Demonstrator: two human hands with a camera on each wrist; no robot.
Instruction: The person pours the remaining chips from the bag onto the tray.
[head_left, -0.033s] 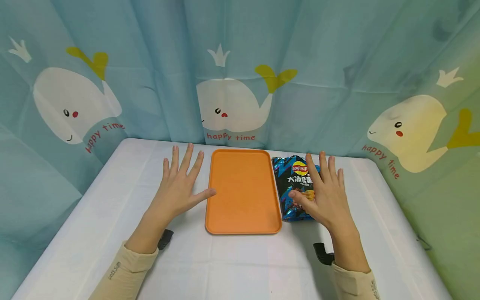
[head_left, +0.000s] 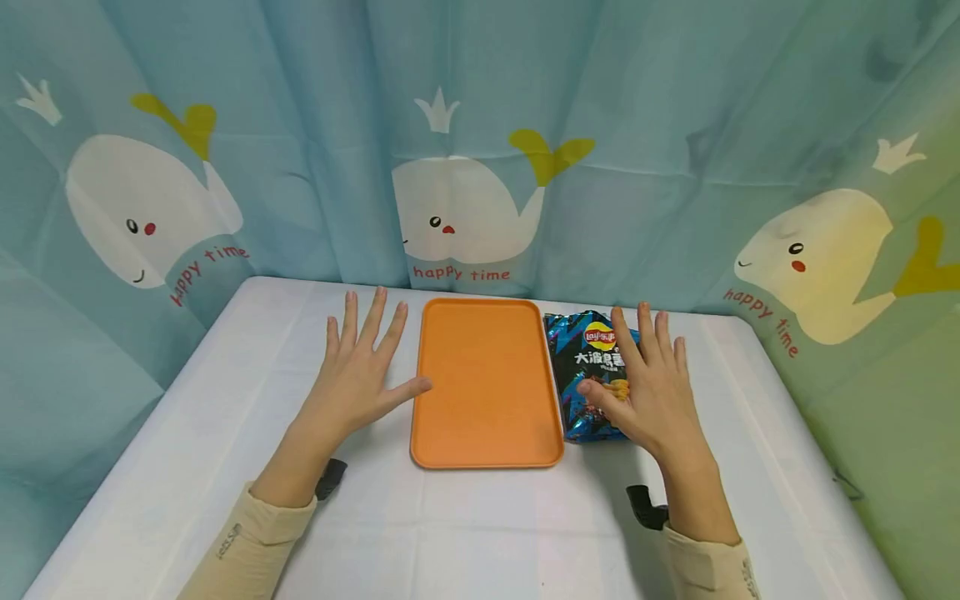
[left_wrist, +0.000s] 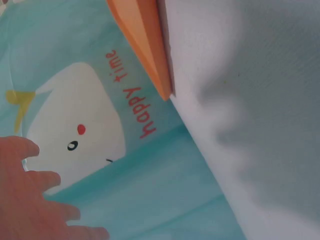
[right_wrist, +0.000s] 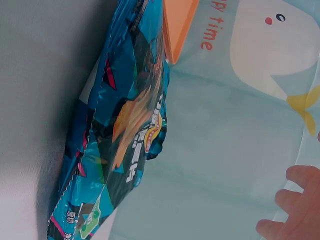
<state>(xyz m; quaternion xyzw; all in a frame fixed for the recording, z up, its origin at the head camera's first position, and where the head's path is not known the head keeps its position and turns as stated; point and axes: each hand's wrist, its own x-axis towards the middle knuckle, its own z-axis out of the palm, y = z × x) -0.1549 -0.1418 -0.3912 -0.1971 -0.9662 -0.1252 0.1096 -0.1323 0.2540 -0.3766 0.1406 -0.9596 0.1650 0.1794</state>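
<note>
An orange rectangular tray [head_left: 487,392] lies bare on the white tabletop. Against its right side is a blue and black bag of potato chips [head_left: 588,400] with a Lay's logo, lying flat. My left hand [head_left: 356,375] hovers with spread fingers left of the tray, its thumb tip overlapping the tray's edge in the head view. Over the right part of the bag, my right hand [head_left: 656,400] is held with its fingers spread, hiding some of the print. Both hands hold nothing. The right wrist view shows the chip bag [right_wrist: 120,125] from its side, apart from the fingers [right_wrist: 290,202].
A white cloth covers the table [head_left: 465,542]. Behind and around it hangs a blue-green curtain [head_left: 315,167] with whale prints, close to the table's back edge. Black wrist mounts [head_left: 647,508] stick out beneath the forearms.
</note>
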